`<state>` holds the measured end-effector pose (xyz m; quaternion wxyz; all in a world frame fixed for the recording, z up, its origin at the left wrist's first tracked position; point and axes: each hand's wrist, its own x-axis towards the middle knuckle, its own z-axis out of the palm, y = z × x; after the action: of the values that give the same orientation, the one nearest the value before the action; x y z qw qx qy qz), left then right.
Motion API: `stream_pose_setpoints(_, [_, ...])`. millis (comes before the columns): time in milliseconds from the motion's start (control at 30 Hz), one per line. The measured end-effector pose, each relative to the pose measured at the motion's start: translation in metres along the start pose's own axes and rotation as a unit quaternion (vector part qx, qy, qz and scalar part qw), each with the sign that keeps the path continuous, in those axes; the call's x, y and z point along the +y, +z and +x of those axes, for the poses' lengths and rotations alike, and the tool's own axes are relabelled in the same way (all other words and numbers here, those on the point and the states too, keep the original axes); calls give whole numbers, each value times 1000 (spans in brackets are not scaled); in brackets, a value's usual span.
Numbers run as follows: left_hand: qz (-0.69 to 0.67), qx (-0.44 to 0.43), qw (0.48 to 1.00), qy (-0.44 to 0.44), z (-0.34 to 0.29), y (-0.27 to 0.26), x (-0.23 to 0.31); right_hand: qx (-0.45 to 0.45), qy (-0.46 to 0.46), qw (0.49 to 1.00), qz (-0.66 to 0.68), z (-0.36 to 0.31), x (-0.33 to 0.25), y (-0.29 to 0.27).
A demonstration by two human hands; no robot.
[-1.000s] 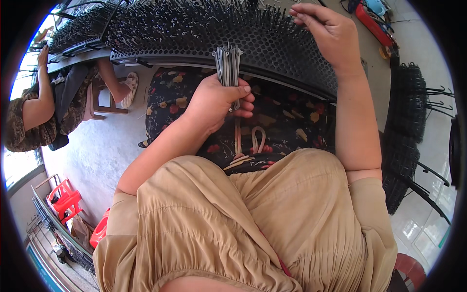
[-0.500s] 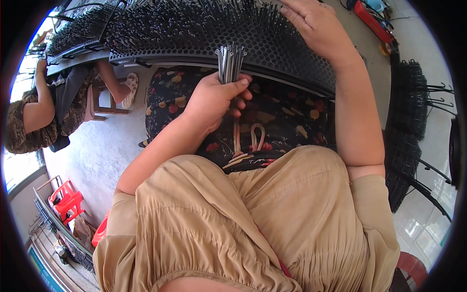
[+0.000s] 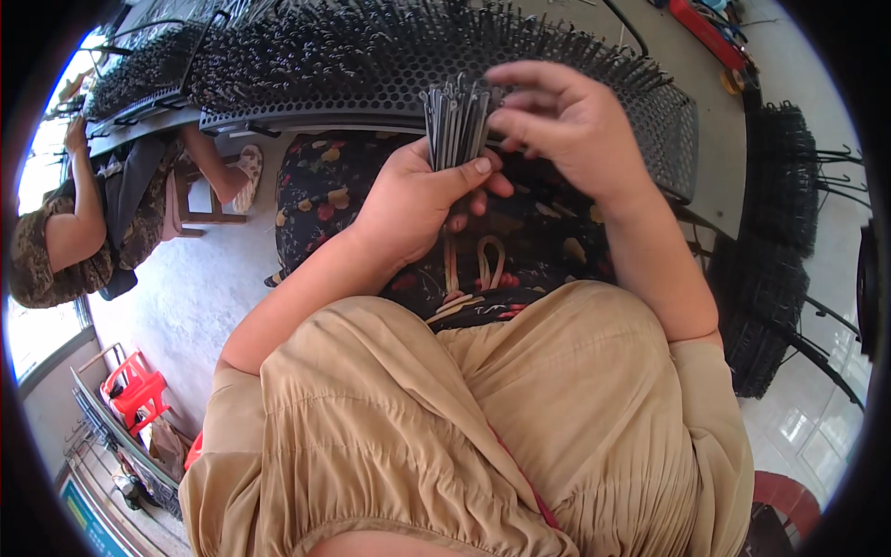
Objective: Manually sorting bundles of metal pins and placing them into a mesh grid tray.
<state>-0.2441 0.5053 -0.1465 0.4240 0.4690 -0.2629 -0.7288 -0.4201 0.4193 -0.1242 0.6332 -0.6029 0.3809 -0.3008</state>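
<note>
My left hand point(image 3: 422, 190) is wrapped around a bundle of thin dark metal rods point(image 3: 455, 125), its thumb across the front. The rods stand roughly upright, and small hooked or looped tips show at their upper ends. My right hand point(image 3: 566, 125) hovers just right of the bundle's top, thumb and fingers apart, slightly smeared by motion. I see nothing between its fingers. Beyond both hands is a black perforated rack point(image 3: 306, 116) densely filled with upright black rods point(image 3: 343, 56).
A dark floral cloth point(image 3: 325, 186) covers my lap below the rack. At left a person point(image 3: 93, 218) sits at the same row of racks. Black hooked pieces point(image 3: 784, 186) hang at right. A red toolbox-like object point(image 3: 705, 32) lies far right; a red plastic chair point(image 3: 135, 395) stands lower left.
My right hand has come from over the rack's right side, back and left to the bundle's top. The bundle in my left hand has shifted slightly right and looks fuller.
</note>
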Motion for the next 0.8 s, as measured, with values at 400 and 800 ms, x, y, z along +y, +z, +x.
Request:
stream_pose_setpoints(400, [-36, 0, 999, -13, 6, 5, 5, 54, -2, 991, 122, -3, 14, -3])
stream_pose_setpoints(800, [-53, 68, 995, -41, 20, -2, -10, 160, -150, 964, 150, 18, 17, -34])
